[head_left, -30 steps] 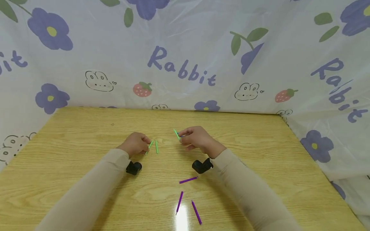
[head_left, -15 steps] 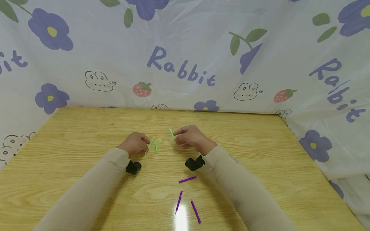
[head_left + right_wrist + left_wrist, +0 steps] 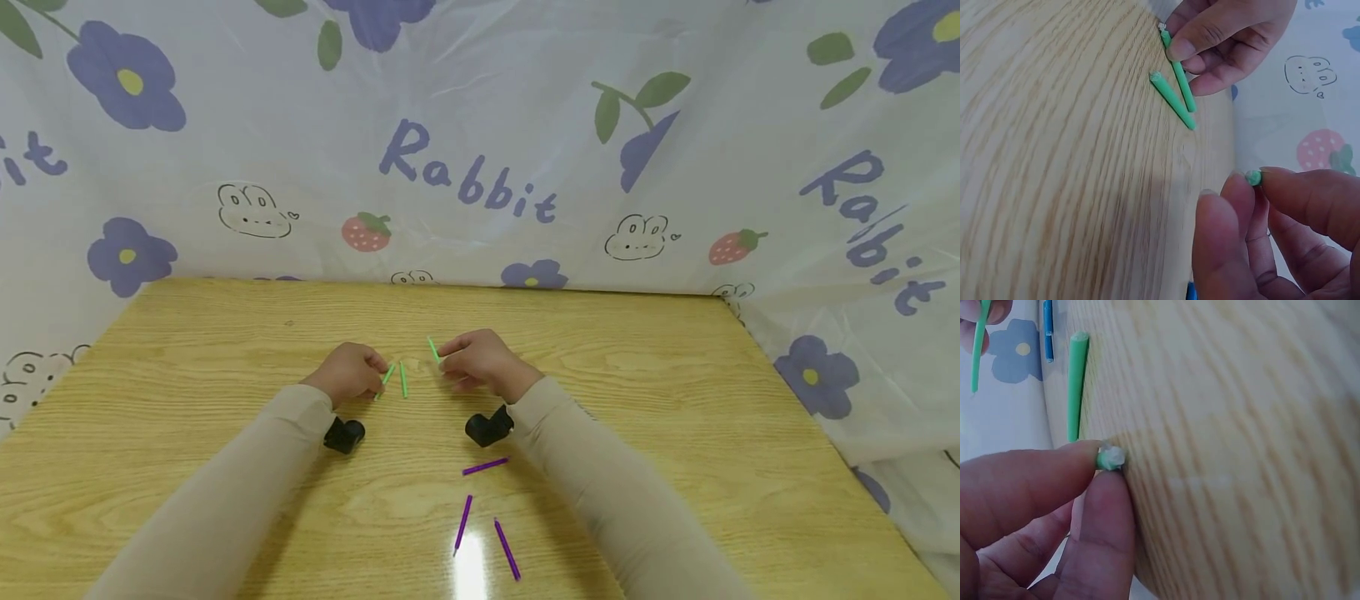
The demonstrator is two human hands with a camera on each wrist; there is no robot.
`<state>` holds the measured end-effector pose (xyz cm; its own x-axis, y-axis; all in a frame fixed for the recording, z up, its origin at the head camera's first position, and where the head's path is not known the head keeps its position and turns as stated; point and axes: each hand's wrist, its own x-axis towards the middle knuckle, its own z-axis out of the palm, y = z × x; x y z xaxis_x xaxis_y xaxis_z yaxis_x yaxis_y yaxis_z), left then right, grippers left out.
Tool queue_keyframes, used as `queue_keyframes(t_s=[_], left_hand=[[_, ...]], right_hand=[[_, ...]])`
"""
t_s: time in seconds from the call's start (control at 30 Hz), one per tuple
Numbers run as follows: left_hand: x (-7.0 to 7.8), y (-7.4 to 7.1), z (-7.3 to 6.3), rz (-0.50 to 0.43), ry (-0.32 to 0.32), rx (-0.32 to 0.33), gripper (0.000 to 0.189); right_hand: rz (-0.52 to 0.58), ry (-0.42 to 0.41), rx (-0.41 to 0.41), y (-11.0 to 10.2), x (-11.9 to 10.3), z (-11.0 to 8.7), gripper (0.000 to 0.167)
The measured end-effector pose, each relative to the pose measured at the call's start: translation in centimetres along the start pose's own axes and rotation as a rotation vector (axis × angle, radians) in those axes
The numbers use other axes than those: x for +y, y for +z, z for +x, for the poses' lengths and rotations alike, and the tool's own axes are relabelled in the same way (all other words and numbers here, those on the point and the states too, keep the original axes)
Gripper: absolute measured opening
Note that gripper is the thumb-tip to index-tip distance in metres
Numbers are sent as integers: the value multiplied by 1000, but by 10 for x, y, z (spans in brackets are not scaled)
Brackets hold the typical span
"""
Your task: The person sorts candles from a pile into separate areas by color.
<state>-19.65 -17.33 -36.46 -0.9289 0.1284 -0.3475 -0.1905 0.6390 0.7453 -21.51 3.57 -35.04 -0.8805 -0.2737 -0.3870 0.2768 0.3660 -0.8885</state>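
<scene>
My left hand pinches a thin green candle-like stick between thumb and finger, low over the table. In the left wrist view its whitish, rough end points at the camera. Just to its right a second green stick lies on the wood, seen also beside the left hand in the right wrist view. My right hand holds a third green stick by thumb and fingertips, raised and tilted, its upper part sticking out past the fingers.
Three purple sticks lie apart on the wooden table, nearer the person. Blue sticks show at the upper left of the left wrist view. A printed cloth hangs behind the table. A black wrist camera sits under each wrist.
My right hand has moved left with its green stick, closer to the left hand. The blue sticks seen by it earlier are now hidden in the head view. My left hand stays put.
</scene>
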Motion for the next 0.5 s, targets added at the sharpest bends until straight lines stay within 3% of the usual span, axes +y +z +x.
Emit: queue_keyframes(t_s=[0.5], left_hand=[[2,-1,-5,11,8,-2,30]], right_hand=[[65,51,-25,13,1,7,29]])
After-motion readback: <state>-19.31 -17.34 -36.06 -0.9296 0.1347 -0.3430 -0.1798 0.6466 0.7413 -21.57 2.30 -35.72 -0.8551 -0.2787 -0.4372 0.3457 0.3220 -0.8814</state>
